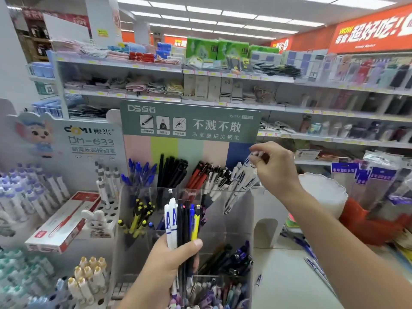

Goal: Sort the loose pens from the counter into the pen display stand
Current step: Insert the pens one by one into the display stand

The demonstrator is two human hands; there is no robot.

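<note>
Nearest, the left hand [169,259] gripped a mixed bunch of pens [181,224] before the clear stand [247,219]. Farther back, the right hand [274,170] pinched a white pen [242,181] over the back-right slot; lowering it straight among matching white ones seemed best.

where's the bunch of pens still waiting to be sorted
In the head view it stands upright at lower centre, gripped in the left hand: the bunch of pens sits in front of the clear pen display stand, below its black pens.
</note>
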